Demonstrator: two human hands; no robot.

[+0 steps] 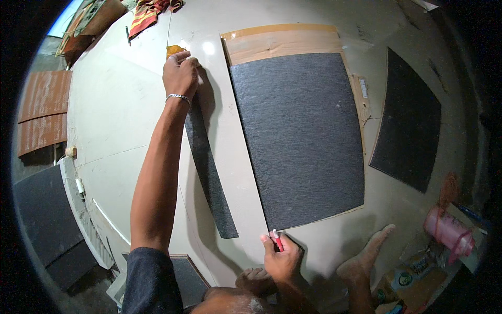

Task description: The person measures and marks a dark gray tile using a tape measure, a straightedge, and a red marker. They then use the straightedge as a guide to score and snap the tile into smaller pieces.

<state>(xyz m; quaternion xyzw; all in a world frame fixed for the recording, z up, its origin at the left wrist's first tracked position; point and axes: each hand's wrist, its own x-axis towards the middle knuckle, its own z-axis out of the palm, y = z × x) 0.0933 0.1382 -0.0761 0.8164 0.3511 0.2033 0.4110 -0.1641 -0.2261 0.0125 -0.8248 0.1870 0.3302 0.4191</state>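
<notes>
A large dark grey textured sheet (pixel 300 141) lies on the floor, with a tan band and glossy tape (pixel 282 31) along its far end. To its left is a long narrow dark strip (pixel 206 162). My left hand (pixel 180 73) is closed in a pinch at the strip's far end, beside a yellow-orange piece (pixel 175 51) partly covered by my fingers. At the sheet's near left corner, my right hand (pixel 282 256) grips a small red tool (pixel 278 240) with a pale tip. Its exact kind is unclear.
Another dark panel (pixel 410 120) lies to the right. A pink roll (pixel 449 230) and a cardboard box (pixel 410 282) are at the lower right, near my bare foot (pixel 368 256). Dark panels (pixel 49 220) and brown sheets (pixel 44 112) stand left. A striped cloth (pixel 146 18) lies far off.
</notes>
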